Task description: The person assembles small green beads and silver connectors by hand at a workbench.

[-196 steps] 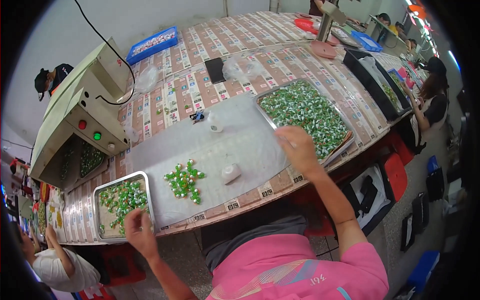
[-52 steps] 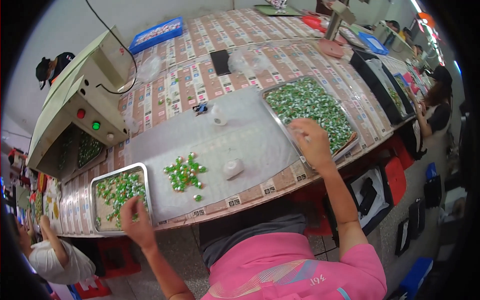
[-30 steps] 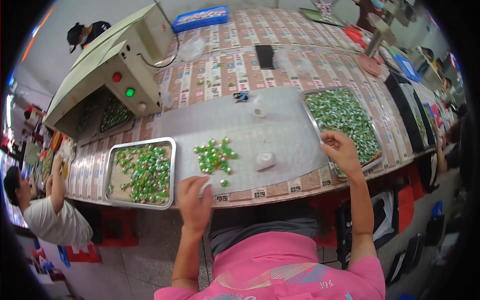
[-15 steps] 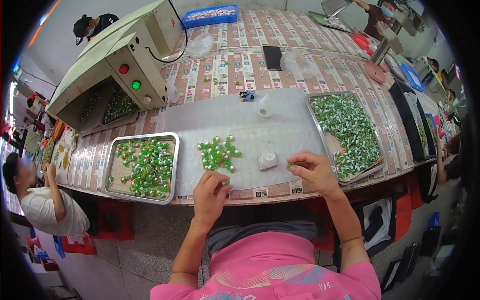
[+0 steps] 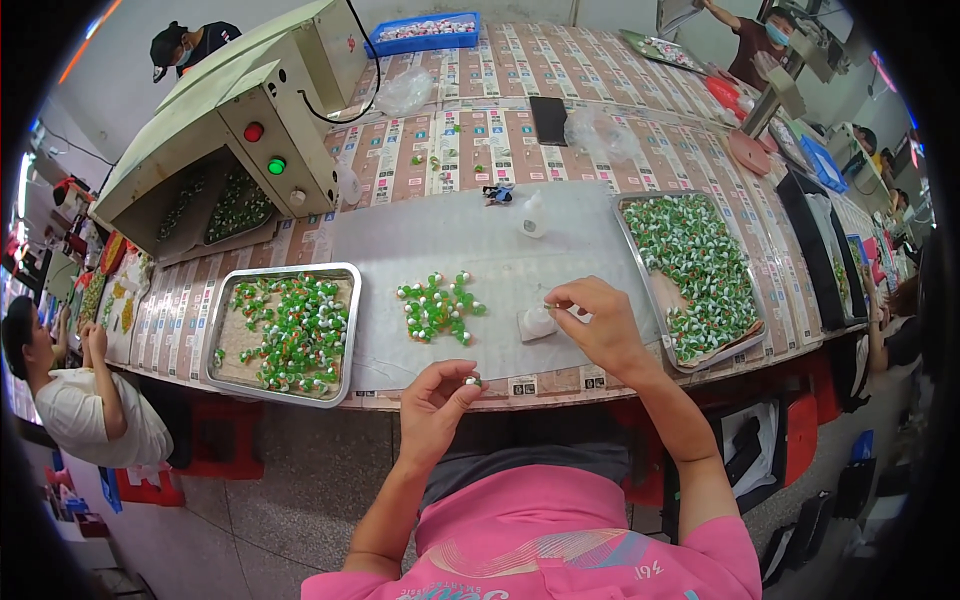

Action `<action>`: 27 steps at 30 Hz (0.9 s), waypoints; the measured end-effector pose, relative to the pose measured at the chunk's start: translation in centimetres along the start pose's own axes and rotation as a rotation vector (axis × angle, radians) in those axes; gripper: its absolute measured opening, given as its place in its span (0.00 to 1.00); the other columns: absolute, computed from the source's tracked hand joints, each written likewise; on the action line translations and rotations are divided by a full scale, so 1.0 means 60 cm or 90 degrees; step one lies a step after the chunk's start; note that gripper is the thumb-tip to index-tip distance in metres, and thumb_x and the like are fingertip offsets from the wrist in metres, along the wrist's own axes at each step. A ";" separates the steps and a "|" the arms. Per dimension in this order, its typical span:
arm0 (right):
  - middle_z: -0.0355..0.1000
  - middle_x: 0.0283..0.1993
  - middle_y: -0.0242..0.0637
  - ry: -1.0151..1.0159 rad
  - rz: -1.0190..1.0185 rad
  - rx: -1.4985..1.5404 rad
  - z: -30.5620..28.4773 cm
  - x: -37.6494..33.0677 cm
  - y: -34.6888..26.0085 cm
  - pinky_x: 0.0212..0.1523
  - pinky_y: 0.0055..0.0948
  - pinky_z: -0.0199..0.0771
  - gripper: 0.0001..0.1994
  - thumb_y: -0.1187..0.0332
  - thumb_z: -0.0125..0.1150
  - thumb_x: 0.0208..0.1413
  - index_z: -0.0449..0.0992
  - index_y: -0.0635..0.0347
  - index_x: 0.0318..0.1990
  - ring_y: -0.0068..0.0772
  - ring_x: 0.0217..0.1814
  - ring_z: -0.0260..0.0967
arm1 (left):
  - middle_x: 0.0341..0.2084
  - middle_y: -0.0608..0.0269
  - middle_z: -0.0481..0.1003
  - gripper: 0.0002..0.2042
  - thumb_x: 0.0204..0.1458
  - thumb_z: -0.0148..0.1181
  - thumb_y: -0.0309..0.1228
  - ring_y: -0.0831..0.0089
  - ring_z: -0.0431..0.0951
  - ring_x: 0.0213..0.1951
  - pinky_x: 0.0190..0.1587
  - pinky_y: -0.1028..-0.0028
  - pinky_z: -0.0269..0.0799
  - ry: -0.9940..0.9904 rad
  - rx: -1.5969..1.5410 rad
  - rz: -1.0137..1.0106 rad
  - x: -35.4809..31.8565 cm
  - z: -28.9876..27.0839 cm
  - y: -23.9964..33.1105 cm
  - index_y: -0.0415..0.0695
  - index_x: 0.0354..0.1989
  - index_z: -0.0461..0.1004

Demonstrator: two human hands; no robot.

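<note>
Left hand (image 5: 435, 400): drawn back from the left tray (image 5: 285, 330) to the bench (image 5: 430, 235) edge below the green pile (image 5: 438, 308), fingertips pinched on one small piece (image 5: 471, 381).
Right hand (image 5: 598, 325): come in from the right tray (image 5: 700, 272), now right of the pile, fingers pinching something tiny over the white cap (image 5: 536, 322).
Change: both hands have met at the pile, so picking up has given way to fitting.

Clear plastic bags (image 5: 598, 132) lie beside a dark phone screen (image 5: 548, 119); printed brown-and-white sheets (image 5: 470, 95) cover the table

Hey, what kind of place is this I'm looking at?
Likely a small factory assembly bench: metal trays heaped with small green parts, a boxy machine with red and green buttons, and other workers along the long table.
</note>
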State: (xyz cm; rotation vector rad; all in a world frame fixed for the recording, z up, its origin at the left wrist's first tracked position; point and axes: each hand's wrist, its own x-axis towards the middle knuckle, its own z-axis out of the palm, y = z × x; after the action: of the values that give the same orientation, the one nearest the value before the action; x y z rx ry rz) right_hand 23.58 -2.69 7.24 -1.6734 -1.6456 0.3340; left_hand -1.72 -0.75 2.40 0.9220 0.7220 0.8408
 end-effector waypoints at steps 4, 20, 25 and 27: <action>0.76 0.34 0.37 0.002 -0.026 -0.031 -0.001 0.001 -0.003 0.33 0.29 0.71 0.08 0.78 0.63 0.47 0.79 0.62 0.36 0.33 0.36 0.73 | 0.37 0.60 0.77 0.10 0.54 0.60 0.18 0.73 0.80 0.40 0.46 0.76 0.76 -0.023 -0.014 0.013 0.000 -0.004 -0.011 0.35 0.44 0.74; 0.74 0.41 0.34 -0.112 0.148 0.355 0.004 -0.098 -0.031 0.38 0.20 0.71 0.09 0.77 0.66 0.51 0.80 0.61 0.41 0.22 0.40 0.71 | 0.40 0.60 0.78 0.10 0.53 0.61 0.19 0.76 0.78 0.42 0.48 0.77 0.74 -0.052 -0.155 -0.069 0.016 0.060 -0.051 0.38 0.43 0.73; 0.76 0.38 0.38 -0.101 0.134 0.334 -0.002 -0.105 -0.025 0.42 0.25 0.74 0.10 0.76 0.65 0.49 0.80 0.62 0.40 0.30 0.41 0.74 | 0.39 0.59 0.78 0.10 0.52 0.62 0.19 0.75 0.78 0.42 0.48 0.76 0.74 -0.052 -0.148 -0.067 0.014 0.076 -0.059 0.38 0.43 0.74; 0.76 0.38 0.38 -0.100 0.122 0.341 -0.002 -0.107 -0.022 0.41 0.25 0.75 0.09 0.77 0.65 0.49 0.80 0.61 0.40 0.30 0.40 0.75 | 0.39 0.59 0.78 0.10 0.52 0.62 0.19 0.75 0.78 0.42 0.48 0.76 0.75 -0.056 -0.145 -0.059 0.013 0.079 -0.062 0.38 0.43 0.74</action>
State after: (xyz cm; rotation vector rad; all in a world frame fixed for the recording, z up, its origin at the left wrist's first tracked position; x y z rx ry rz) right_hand 21.77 -8.92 6.19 -1.4134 -1.3429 0.9329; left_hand 3.68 -3.15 0.98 0.7119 0.5746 0.7776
